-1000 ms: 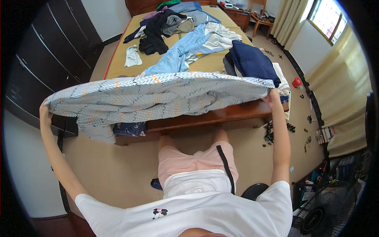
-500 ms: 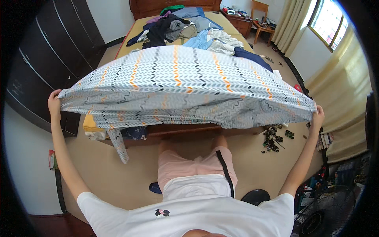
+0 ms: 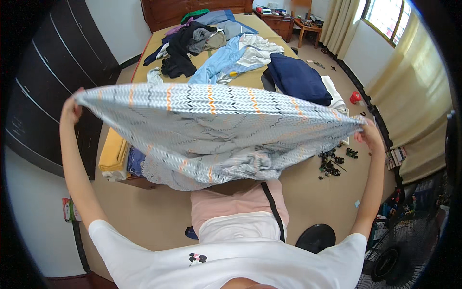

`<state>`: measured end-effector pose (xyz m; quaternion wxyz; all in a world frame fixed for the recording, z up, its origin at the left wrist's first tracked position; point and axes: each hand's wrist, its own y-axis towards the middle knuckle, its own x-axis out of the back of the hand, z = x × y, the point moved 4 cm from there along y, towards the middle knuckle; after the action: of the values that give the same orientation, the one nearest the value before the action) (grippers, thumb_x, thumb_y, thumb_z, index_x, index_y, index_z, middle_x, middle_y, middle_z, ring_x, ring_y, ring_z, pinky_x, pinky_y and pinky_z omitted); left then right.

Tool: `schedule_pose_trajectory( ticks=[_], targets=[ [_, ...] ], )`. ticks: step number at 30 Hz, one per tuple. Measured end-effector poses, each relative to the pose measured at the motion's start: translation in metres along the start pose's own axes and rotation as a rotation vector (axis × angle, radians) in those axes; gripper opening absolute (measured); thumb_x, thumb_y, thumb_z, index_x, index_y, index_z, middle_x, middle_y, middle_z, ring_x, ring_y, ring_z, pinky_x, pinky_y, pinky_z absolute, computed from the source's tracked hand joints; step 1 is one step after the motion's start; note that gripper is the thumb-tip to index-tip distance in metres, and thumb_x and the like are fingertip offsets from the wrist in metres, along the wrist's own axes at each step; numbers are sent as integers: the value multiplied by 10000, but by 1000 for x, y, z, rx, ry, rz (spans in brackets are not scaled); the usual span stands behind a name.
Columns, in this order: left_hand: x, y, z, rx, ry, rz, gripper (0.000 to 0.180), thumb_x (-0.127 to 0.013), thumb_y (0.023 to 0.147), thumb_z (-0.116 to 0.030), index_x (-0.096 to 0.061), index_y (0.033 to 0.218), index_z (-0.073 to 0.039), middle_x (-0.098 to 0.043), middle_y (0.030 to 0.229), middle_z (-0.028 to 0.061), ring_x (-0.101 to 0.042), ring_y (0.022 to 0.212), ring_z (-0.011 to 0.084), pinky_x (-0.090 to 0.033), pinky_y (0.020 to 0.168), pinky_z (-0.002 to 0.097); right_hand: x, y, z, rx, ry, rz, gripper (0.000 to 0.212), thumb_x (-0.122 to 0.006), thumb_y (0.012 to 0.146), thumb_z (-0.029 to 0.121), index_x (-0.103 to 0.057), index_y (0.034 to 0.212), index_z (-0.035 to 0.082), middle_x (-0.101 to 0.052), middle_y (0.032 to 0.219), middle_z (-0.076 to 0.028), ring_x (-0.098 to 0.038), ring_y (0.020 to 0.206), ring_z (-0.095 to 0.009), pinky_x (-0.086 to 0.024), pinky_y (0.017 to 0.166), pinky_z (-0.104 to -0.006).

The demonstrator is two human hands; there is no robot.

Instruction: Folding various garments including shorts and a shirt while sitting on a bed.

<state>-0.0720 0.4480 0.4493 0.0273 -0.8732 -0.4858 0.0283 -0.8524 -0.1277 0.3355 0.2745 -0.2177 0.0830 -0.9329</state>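
Note:
A white-and-grey bed sheet with black and orange zigzag rows is stretched wide in front of me, above the near end of the bed. Its upper edge is pulled nearly straight, while the lower part sags in a bunched pouch whose border looks gathered. My left hand is closed on the sheet's left corner. At the other end, my right hand pinches the right corner, both arms spread far apart. The sheet covers the near part of the mattress from sight.
Heaped clothes lie on the bed, with folded navy fabric at its right edge. Yellow folded cloth sits at the near left corner. Dark wardrobes line the left; small dark pieces and a fan are right.
The sheet's billowing top has dropped and flattened, uncovering more of the clothes and the navy fabric. Its lower side has swung toward me. My right hand has moved inward; my left has risen slightly.

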Motion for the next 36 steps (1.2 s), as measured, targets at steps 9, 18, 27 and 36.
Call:
schedule_pose_trajectory(
  ticks=[9, 18, 27, 36],
  targets=[
    [-147, -63, -164, -952, 150, -192, 580, -460, 877, -177, -149, 1336, -5, -422, 1220, 171, -426, 1116, 225, -321, 960, 333, -31, 23, 36, 269, 723, -56, 229, -498, 857, 171, -494, 1041, 35, -556, 878, -62, -569, 764, -156, -496, 687, -261],
    [-228, -49, 134, -703, 1008, -162, 864, -551, 690, -27, -20, 1370, -69, -403, 1205, 282, -414, 1106, 371, -351, 911, 390, -197, 10, -38, 11, 503, 311, 383, -477, 859, 172, -359, 1207, 62, -605, 817, -128, -604, 623, -185, -499, 575, -257],
    [-420, -227, 398, -252, 489, 364, 205, -516, 804, -145, -594, 944, -17, -618, 876, 154, -587, 831, 302, -453, 731, 368, -354, -43, -201, -147, 666, 99, 241, -448, 849, 126, -469, 1069, 33, -606, 826, -122, -592, 670, -165, -486, 588, -272],
    [-488, -271, 507, 296, -61, 534, 290, -416, 895, -221, -592, 919, 7, -605, 783, 81, -551, 662, 125, -445, 604, 256, -402, -30, -250, 113, -97, 247, 141, -474, 826, 73, -560, 912, 3, -561, 696, -39, -515, 591, -86, -423, 520, -218]
  ],
)
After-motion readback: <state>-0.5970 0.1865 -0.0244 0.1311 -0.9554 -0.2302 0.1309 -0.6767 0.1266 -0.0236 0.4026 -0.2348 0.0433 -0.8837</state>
